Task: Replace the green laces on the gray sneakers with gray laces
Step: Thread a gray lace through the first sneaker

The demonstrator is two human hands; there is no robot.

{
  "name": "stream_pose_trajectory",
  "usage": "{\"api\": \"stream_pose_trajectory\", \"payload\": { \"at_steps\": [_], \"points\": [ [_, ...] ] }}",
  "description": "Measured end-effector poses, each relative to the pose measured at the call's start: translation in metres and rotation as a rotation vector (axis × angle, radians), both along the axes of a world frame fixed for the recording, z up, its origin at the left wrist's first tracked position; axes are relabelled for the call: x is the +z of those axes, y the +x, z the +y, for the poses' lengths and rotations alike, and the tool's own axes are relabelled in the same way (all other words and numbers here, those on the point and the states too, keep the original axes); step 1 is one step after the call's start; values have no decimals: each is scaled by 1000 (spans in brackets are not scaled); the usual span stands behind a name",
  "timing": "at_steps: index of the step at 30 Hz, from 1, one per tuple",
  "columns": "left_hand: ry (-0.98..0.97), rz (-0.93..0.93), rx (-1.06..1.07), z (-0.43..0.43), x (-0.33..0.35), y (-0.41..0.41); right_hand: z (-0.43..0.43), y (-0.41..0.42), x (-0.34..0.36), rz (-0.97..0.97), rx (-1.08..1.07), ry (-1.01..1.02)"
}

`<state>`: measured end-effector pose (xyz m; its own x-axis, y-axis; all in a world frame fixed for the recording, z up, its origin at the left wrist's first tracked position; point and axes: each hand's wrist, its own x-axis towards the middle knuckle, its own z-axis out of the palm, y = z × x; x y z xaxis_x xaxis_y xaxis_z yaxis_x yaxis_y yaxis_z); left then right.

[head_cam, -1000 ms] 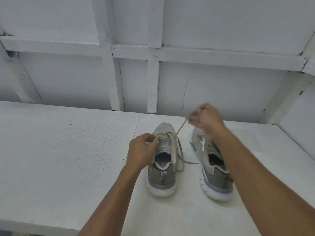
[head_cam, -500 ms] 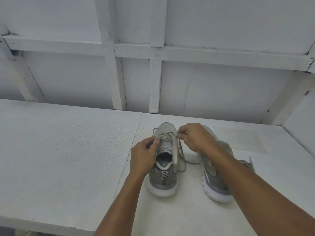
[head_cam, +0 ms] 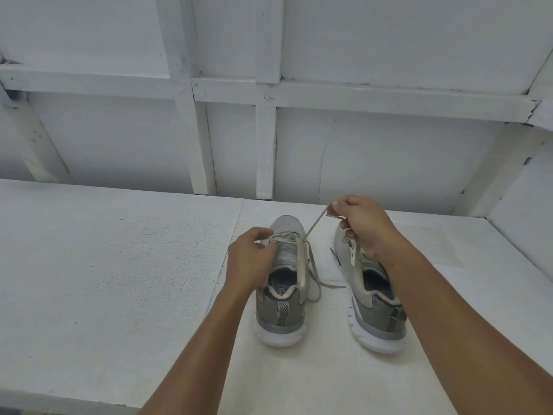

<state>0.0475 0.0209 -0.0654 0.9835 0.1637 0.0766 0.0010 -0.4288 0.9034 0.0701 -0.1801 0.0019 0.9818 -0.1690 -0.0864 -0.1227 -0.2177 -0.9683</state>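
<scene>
Left shoe (head_cam: 281, 319): upright on table (head_cam: 104, 280), toe at 12 o'clock; right shoe (head_cam: 377, 313) beside it at 3 o'clock.
Lace (head_cam: 315, 224): grayish, taut from top eyelets toward 1 o'clock; loose tail draped off the shoe's 3 o'clock side.
Right hand (head_cam: 362, 226): fingers curled, pinched lace end.
Left hand (head_cam: 251, 259): fingers curled on lace at tongue's 9 o'clock edge.
Handling: lace light, limp, probably slippery; best pinched near tip.
</scene>
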Motion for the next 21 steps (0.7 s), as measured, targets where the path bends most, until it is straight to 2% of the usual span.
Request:
{"api": "stream_pose_trajectory", "payload": {
  "at_steps": [3,7,10,12,16,21],
  "points": [
    [141,-31,-205,-14,20,18,5,-5,4,-4,31,-5],
    [532,102,-577,-35,38,48,15,-12,4,5,91,-25],
    [753,186,-682,-41,47,62,14,-17,1,79,156,-128],
    [804,182,-695,-41,51,67,10,-20,-3,145,179,-191],
    [743,187,-686,-39,54,71,4,-23,-1,200,180,-308],
    [311,221,-677,-33,63,71,-3,-19,8,223,193,-403]
  ]
}}
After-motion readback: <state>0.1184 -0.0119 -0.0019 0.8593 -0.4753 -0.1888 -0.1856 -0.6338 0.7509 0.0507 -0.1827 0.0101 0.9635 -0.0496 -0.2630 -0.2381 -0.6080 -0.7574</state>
